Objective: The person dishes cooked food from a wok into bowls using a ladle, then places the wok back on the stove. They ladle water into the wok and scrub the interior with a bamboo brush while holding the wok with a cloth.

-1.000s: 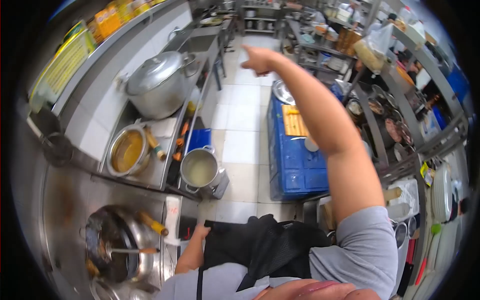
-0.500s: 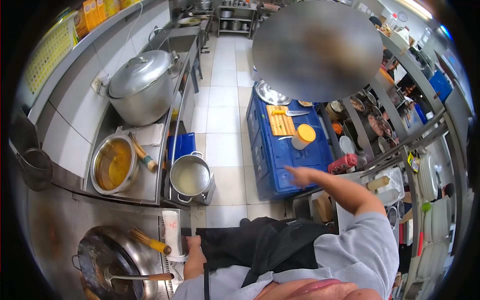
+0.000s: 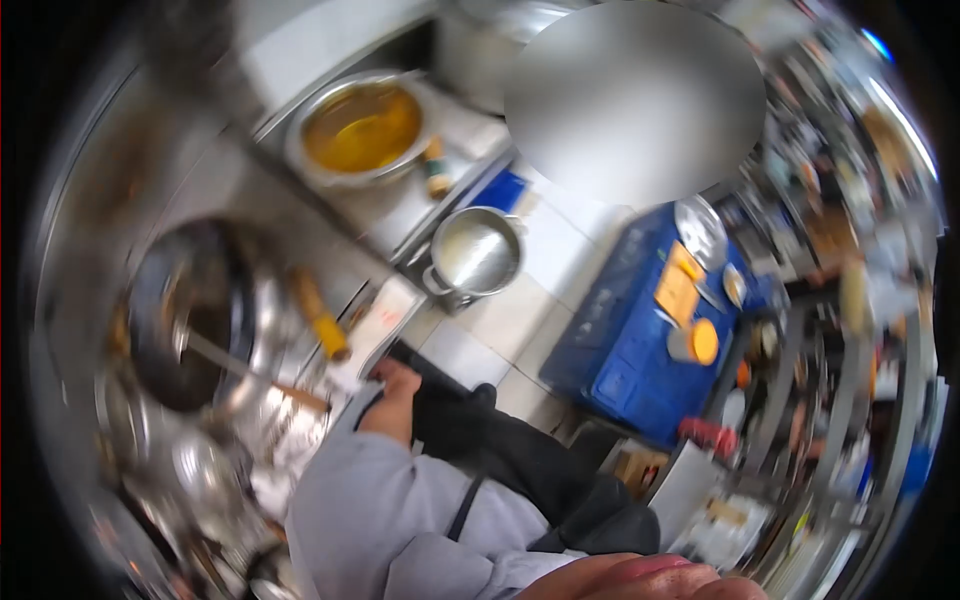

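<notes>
My left hand [image 3: 397, 381] is low at the edge of the stove counter, next to a folded white cloth [image 3: 388, 312]. Motion blur smears its fingers, so their grip is unclear. To its left is a dark wok [image 3: 185, 345] with a wooden-handled ladle [image 3: 250, 372] lying across it. A bamboo brush [image 3: 320, 313] rests on the counter between wok and cloth. My right hand is out of view.
Past the cloth, a metal pot [image 3: 478, 252] stands low beside the counter. A steel bowl [image 3: 310, 165] of yellow liquid sits on the counter. The blue chest [image 3: 620, 375] carries a cutting board [image 3: 677, 296] and an orange-lidded tub [image 3: 690, 343]. Shelving lines the right.
The view has swung left toward the stove and blurred. My right hand, stretched over the blue chest before, has left the view. My left hand stays by the counter edge.
</notes>
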Demonstrator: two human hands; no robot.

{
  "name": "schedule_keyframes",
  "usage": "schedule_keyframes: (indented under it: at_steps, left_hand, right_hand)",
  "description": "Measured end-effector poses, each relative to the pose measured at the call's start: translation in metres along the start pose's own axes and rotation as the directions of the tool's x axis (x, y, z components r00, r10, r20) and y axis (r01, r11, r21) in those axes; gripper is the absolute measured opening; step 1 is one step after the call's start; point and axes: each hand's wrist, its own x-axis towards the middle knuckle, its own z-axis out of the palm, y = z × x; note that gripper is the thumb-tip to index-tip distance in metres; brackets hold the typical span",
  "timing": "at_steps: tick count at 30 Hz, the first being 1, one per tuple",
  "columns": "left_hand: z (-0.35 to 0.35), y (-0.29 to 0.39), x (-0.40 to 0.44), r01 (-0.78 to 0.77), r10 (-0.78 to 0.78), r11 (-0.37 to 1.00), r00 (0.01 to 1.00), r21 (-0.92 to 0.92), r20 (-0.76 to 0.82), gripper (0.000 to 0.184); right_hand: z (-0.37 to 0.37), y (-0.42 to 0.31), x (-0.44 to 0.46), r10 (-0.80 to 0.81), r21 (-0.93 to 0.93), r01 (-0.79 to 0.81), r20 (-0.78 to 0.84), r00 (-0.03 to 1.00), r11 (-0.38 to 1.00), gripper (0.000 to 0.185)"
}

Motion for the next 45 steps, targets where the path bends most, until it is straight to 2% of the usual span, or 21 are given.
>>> schedule_keyframes:
  at_steps: [2, 5, 6, 8, 9, 11, 14, 15, 17, 18, 20, 22, 25, 26, 28, 31, 34, 36, 41, 43, 45]
  left_hand:
    - [-0.043, -0.005, -0.025, 0.189, -0.185, 0.936, 0.982, -0.295, 0.044, 0.073]
    - [0.004, -0.021, 0.036, -0.002, 0.029, 0.826, 0.999, -0.564, 0.039, 0.045]
    - [0.003, -0.030, 0.027, -0.108, 0.108, 0.878, 0.994, -0.467, -0.027, 0.051]
    - [0.023, -0.030, -0.017, -0.228, -0.013, 0.765, 0.930, -0.603, -0.367, 0.045]
    - [0.049, -0.025, -0.030, -0.255, -0.208, 0.624, 0.857, -0.738, -0.472, 0.066]
    - [0.055, -0.050, -0.114, -0.205, -0.091, 0.568, 0.947, -0.797, -0.308, 0.077]
    - [0.105, -0.086, -0.199, -0.084, -0.095, 0.613, 0.979, -0.785, -0.179, 0.062]
    - [0.119, -0.103, -0.224, -0.068, -0.087, 0.655, 0.983, -0.752, -0.164, 0.061]
    - [0.164, -0.144, -0.246, -0.098, -0.143, 0.658, 0.957, -0.746, -0.252, 0.061]
    - [0.162, -0.162, -0.263, -0.094, -0.168, 0.645, 0.951, -0.758, -0.261, 0.061]
    - [0.144, -0.201, -0.313, 0.022, -0.273, 0.327, 0.959, -0.945, -0.073, 0.061]
    - [0.189, -0.224, -0.301, -0.100, -0.371, 0.417, 0.888, -0.903, -0.270, 0.061]
    - [0.202, -0.253, -0.312, -0.263, -0.363, 0.182, 0.878, -0.948, -0.313, 0.060]
    - [0.220, -0.254, -0.307, -0.323, -0.396, 0.195, 0.838, -0.926, -0.376, 0.058]
    - [0.233, -0.251, -0.332, -0.323, -0.535, -0.022, 0.803, -0.946, -0.261, 0.057]
    - [0.325, -0.225, -0.290, -0.274, -0.647, -0.193, 0.757, -0.942, -0.088, 0.070]
    - [0.296, -0.215, -0.341, -0.232, -0.639, -0.430, 0.761, -0.872, 0.112, 0.081]
    - [0.290, -0.207, -0.338, -0.346, -0.635, -0.619, 0.749, -0.705, 0.190, 0.086]
    - [0.303, -0.183, -0.276, -0.533, -0.594, -0.803, 0.751, -0.268, 0.286, 0.086]
    - [0.292, -0.188, -0.283, -0.518, -0.506, -0.853, 0.789, -0.066, 0.349, 0.088]
    - [0.299, -0.171, -0.280, -0.687, -0.704, -0.710, 0.680, -0.155, 0.206, 0.087]
  right_hand:
    - [-0.018, -0.021, 0.033, -0.084, -0.084, 0.087, 0.042, 0.996, 0.993, 0.044]
    - [-0.048, -0.074, 0.081, -0.212, -0.243, 0.239, 0.132, 0.968, 0.940, 0.050]
    - [-0.058, -0.095, 0.100, -0.258, -0.307, 0.300, 0.169, 0.951, 0.903, 0.052]
    - [-0.070, -0.151, 0.130, -0.359, -0.410, 0.437, 0.256, 0.897, 0.800, 0.056]
    - [-0.075, -0.177, 0.150, -0.418, -0.458, 0.514, 0.300, 0.857, 0.725, 0.058]
    - [-0.066, -0.251, 0.174, -0.594, -0.530, 0.705, 0.400, 0.698, 0.471, 0.062]
    - [-0.019, -0.414, 0.102, -0.847, -0.493, 0.867, 0.490, 0.206, -0.075, 0.065]
    - [0.008, -0.484, -0.013, -0.696, -0.500, 0.846, 0.540, 0.472, 0.186, 0.064]
    - [0.074, -0.554, -0.046, -0.856, -0.299, 0.933, 0.516, -0.017, -0.198, 0.067]
    - [0.096, -0.573, -0.141, -0.831, -0.241, 0.969, 0.549, 0.094, -0.049, 0.068]
    - [0.167, -0.599, -0.174, -0.843, -0.079, 0.965, 0.508, -0.178, -0.252, 0.076]
    - [0.236, -0.613, -0.187, -0.792, -0.219, 0.865, 0.545, -0.275, -0.451, 0.083]
    - [0.303, -0.619, -0.206, -0.653, -0.139, 0.984, 0.736, 0.179, 0.113, 0.081]
    - [0.339, -0.631, -0.147, -0.785, -0.008, 0.988, 0.608, -0.117, -0.153, 0.077]
    - [0.329, -0.627, -0.223, -0.695, 0.121, 0.921, 0.694, 0.189, 0.371, 0.073]
    - [0.361, -0.638, -0.270, -0.730, 0.296, 0.879, 0.678, 0.081, 0.373, 0.070]
    - [0.413, -0.681, -0.345, -0.576, 0.383, 0.773, 0.817, -0.028, 0.505, 0.071]
    - [0.475, -0.708, -0.391, -0.572, 0.334, 0.806, 0.820, 0.007, 0.489, 0.078]
    - [0.686, -0.772, -0.468, -0.616, 0.194, 0.979, 0.763, -0.194, -0.068, 0.086]
    - [0.736, -0.770, -0.490, -0.593, 0.165, 0.984, 0.787, -0.171, -0.064, 0.076]
    - [0.747, -0.752, -0.539, -0.548, 0.157, 0.986, 0.830, -0.100, 0.059, 0.064]
